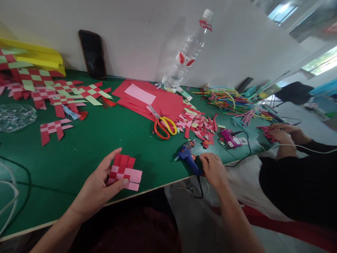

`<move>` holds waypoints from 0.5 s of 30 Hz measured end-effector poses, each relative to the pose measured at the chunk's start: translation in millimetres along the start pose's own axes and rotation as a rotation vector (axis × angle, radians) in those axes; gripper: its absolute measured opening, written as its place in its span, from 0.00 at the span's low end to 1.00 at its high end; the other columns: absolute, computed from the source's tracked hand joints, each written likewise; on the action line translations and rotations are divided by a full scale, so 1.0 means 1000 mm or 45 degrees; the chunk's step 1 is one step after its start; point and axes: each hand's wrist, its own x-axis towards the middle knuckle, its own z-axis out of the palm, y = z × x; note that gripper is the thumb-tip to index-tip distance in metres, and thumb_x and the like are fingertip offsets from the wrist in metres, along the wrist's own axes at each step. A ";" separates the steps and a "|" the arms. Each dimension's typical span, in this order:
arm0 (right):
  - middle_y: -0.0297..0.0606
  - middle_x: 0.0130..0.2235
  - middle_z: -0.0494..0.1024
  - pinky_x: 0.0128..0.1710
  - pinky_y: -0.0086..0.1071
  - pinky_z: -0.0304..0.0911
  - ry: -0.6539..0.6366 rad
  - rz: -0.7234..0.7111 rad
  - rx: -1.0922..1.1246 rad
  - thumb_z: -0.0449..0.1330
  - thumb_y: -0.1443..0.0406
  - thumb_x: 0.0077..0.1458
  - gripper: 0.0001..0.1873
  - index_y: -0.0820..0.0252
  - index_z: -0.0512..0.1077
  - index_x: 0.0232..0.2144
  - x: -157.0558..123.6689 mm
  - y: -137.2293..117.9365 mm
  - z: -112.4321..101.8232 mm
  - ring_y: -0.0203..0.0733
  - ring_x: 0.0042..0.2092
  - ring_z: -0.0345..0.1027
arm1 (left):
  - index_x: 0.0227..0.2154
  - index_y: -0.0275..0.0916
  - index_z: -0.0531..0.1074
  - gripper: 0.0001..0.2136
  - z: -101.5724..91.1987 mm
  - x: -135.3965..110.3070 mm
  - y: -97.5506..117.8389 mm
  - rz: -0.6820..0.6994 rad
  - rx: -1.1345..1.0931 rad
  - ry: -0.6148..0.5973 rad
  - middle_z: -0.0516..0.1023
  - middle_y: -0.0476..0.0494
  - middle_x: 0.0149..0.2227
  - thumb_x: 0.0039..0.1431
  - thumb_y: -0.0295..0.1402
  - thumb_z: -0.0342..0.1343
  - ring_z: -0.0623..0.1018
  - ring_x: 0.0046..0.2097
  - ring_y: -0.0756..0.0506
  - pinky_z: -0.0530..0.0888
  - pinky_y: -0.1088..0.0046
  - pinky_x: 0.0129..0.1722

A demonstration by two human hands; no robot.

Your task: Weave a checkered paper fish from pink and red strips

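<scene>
My left hand [101,191] pinches a small square of woven red and pink paper strips [121,172] over the table's front edge. Its thumb presses on the pink strips, with the fingers behind the weave. Just right of a blue hot glue gun [189,159], my right hand [214,170] has its fingers curled together, close to the gun's handle. Whatever those fingers hold, if anything, is hidden. The glue gun lies on the green table [105,140], its black cord hanging over the edge. Orange-and-yellow-handled scissors [163,124] rest farther back.
Red paper sheets [168,102] and paper scraps [197,123] lie behind the scissors. Woven paper fish shapes [55,128] are at left. A phone [92,54] and a plastic bottle [185,56] stand by the wall. At right, another person's hands [283,135] work near a purple device [231,138].
</scene>
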 end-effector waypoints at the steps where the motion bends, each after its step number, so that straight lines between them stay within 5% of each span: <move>1: 0.43 0.33 0.75 0.44 0.43 0.60 0.012 0.014 -0.007 0.48 0.55 0.58 0.16 0.55 0.70 0.28 0.005 0.001 0.000 0.50 0.39 0.66 | 0.66 0.43 0.47 0.43 0.000 0.000 0.000 0.000 0.003 -0.003 0.79 0.42 0.46 0.51 0.41 0.63 0.80 0.41 0.44 0.76 0.64 0.47; 9: 0.43 0.35 0.75 0.39 0.39 0.60 0.028 0.074 0.015 0.51 0.55 0.54 0.13 0.55 0.70 0.29 0.038 -0.004 0.009 0.48 0.38 0.67 | 0.67 0.42 0.48 0.43 0.002 -0.001 0.001 0.022 0.031 0.034 0.80 0.44 0.43 0.51 0.41 0.62 0.81 0.39 0.44 0.77 0.64 0.46; 15: 0.40 0.27 0.73 0.32 0.37 0.58 0.122 0.237 0.102 0.51 0.52 0.54 0.15 0.54 0.66 0.25 0.011 -0.006 -0.018 0.45 0.30 0.65 | 0.67 0.41 0.47 0.43 0.001 0.001 0.001 0.026 0.018 0.044 0.80 0.43 0.42 0.51 0.39 0.62 0.81 0.38 0.44 0.77 0.64 0.44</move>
